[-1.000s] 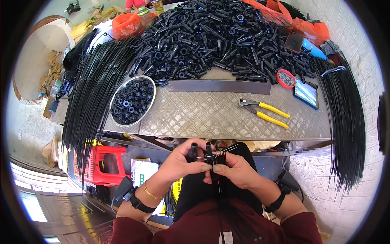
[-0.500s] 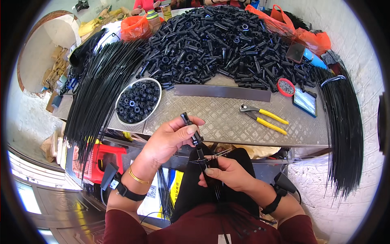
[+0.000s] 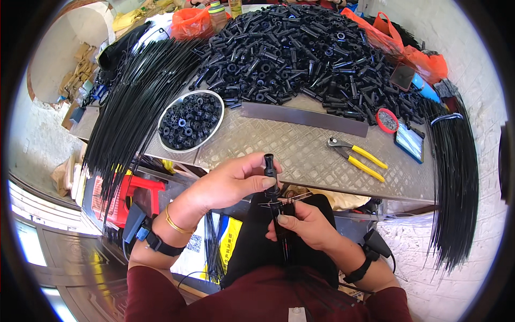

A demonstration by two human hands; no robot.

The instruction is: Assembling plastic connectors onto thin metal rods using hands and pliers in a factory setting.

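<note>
My left hand point(image 3: 230, 183), closed, pinches a black plastic tube point(image 3: 270, 167) with a stepped, flared end, held nearly upright above my lap. Just below it, my right hand point(image 3: 310, 222) is closed on a bundle of thin black rods point(image 3: 286, 244). Where the two meet, the tube's lower end is in line with the bundle's top and seems to touch it; the exact fit is hidden by fingers. Thin pale wires point(image 3: 300, 197) stick out sideways at that joint.
On the table lie a heap of black tubes point(image 3: 300, 59), a metal strip point(image 3: 306, 119), yellow-handled pliers point(image 3: 367, 168), a bowl point(image 3: 222, 112) of black rings and a red dish point(image 3: 396, 130) of small bits. Long black rods point(image 3: 129, 107) overhang at left, another bundle point(image 3: 456, 182) at right.
My left hand has moved right and down, bringing the tube from tilted to nearly upright and onto the bundle's top. My right hand keeps its hold. The view has shifted slightly.
</note>
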